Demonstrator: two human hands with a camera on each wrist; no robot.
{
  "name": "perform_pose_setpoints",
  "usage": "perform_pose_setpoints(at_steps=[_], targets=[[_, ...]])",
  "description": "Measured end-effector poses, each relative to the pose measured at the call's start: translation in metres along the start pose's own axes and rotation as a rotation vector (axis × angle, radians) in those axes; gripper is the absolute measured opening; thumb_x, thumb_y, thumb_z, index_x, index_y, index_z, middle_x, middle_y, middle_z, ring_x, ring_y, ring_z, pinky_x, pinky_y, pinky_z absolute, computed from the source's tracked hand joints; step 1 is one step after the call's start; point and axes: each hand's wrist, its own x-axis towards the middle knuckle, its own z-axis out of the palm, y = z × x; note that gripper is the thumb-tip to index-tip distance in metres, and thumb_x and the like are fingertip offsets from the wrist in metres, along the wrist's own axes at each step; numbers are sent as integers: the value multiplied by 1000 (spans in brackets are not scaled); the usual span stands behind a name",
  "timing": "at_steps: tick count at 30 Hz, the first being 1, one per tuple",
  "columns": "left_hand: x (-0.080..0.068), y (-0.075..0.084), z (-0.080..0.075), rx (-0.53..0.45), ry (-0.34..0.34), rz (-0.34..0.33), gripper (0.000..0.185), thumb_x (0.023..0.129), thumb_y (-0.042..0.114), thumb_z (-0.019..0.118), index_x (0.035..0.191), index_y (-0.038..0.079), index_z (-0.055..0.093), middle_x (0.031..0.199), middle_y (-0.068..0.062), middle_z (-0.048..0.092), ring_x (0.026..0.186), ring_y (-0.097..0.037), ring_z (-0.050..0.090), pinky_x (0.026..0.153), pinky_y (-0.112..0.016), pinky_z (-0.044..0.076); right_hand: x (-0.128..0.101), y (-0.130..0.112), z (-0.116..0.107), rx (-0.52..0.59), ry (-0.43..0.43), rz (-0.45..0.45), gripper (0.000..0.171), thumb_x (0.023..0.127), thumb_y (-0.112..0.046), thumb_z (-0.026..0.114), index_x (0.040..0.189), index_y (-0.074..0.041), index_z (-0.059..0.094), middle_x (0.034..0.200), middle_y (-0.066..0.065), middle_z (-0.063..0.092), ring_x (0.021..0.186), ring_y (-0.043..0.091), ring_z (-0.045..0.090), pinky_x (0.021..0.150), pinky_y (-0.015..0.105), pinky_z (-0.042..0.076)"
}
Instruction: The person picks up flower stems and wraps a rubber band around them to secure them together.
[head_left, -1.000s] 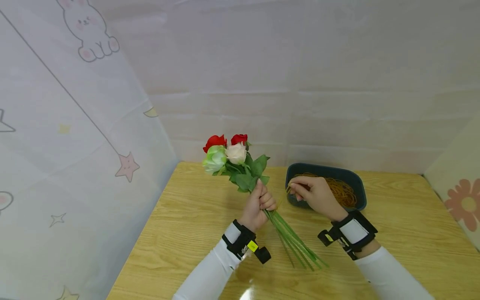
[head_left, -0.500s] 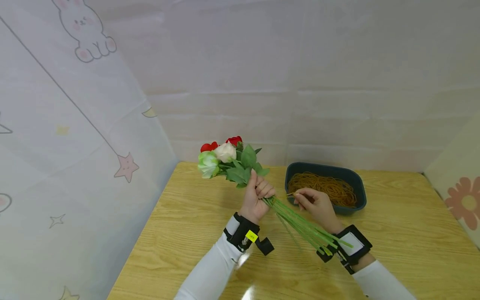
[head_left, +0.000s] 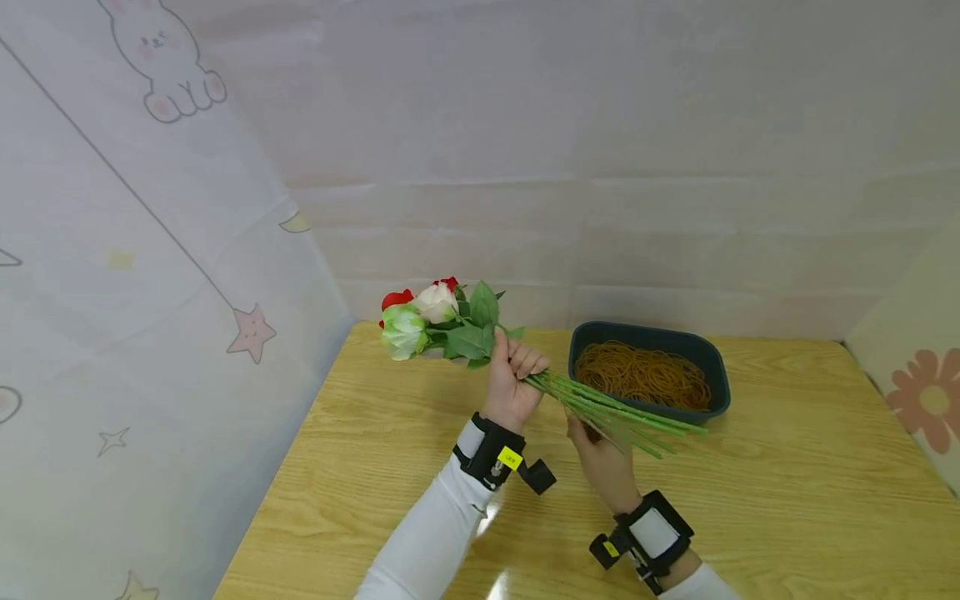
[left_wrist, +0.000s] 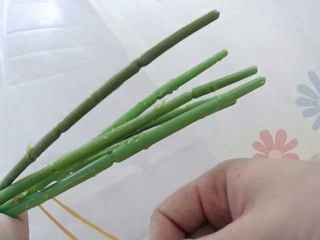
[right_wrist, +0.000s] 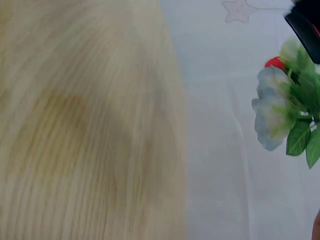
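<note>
Roses [head_left: 420, 321] are being bunched: left hand [head_left: 513, 379] is gripping the stems [head_left: 615, 410]; right hand [head_left: 600, 458], beneath them, is pinching a rubber band [left_wrist: 75, 220], likely needing looping next.

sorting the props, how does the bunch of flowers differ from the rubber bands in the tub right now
The bunch of flowers is held up off the table in the left hand; the rubber bands lie loose in the dark tub. The flowers are red, white and pale green on straight green stems; the bands are a tan, tangled heap of thin loops. Both sit over the same wooden table.
</note>
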Motion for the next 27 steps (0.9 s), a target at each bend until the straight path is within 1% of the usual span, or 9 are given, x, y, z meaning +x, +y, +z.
perform_pose_setpoints(at_steps=[1, 2, 3, 4, 8, 12, 16, 23, 27], targets=[[1, -1, 0, 10, 15, 14, 50, 99, 44, 26, 56, 18, 27, 51, 6, 15, 41, -5, 25, 51, -17, 28, 0, -2, 5, -108, 105, 14, 12, 86, 11, 55, 79, 3, 60, 66, 5, 57, 61, -7, 48, 58, 6, 40], [2, -2, 1, 23, 26, 29, 49, 99, 44, 26, 57, 18, 26, 50, 6, 16, 41, -5, 26, 52, -18, 27, -1, -3, 10, -171, 205, -6, 16, 81, 13, 59, 76, -1, 61, 61, 0, 55, 56, -11, 41, 49, 9, 35], [2, -2, 1, 35, 34, 43, 49, 99, 44, 26, 57, 18, 26, 49, 6, 17, 41, -5, 26, 52, -18, 27, -3, -4, 14, -208, 238, -2, 16, 79, 13, 62, 73, -2, 62, 58, 3, 56, 52, -7, 42, 46, 11, 35], [3, -3, 0, 49, 42, 57, 49, 99, 44, 26, 57, 18, 26, 48, 6, 19, 41, -5, 25, 52, -18, 27, -4, -6, 17, -261, 252, -13, 17, 77, 12, 64, 71, -4, 61, 57, 2, 56, 50, -5, 42, 45, 13, 35], [4, -4, -3, 142, 39, 114, 48, 99, 43, 27, 58, 19, 26, 47, 7, 21, 42, -6, 25, 54, -17, 26, -6, -13, 22, -330, 252, -158, 22, 73, 12, 64, 68, -7, 57, 55, -1, 53, 48, -2, 40, 45, 12, 34], [4, -5, -8, 288, -8, 168, 47, 100, 41, 26, 58, 19, 25, 47, 6, 19, 42, -6, 25, 56, -18, 24, -6, -20, 22, -315, 234, -279, 19, 86, -4, 59, 68, -8, 55, 55, 0, 49, 47, 1, 38, 45, 11, 32], [5, -6, -12, 436, -77, 219, 47, 100, 40, 26, 57, 20, 24, 46, 7, 20, 41, -5, 26, 57, -18, 24, -2, -31, 19, -303, 224, -355, 31, 95, -21, 50, 68, -6, 55, 55, 0, 47, 47, 2, 38, 44, 10, 32], [6, -10, -17, 674, -157, 341, 43, 96, 40, 39, 59, 19, 32, 46, 9, 30, 43, -5, 31, 54, -20, 31, 15, -47, 6, -329, 217, -503, 35, 97, -22, 48, 66, -6, 54, 55, -3, 41, 46, 1, 33, 45, 9, 26], [5, -11, -18, 756, -165, 346, 35, 95, 36, 47, 65, 19, 41, 49, 9, 41, 47, -5, 43, 58, -22, 41, 27, -51, -9, -390, 212, -556, 36, 97, -22, 47, 66, -6, 53, 55, -5, 39, 46, 0, 30, 46, 9, 25]])
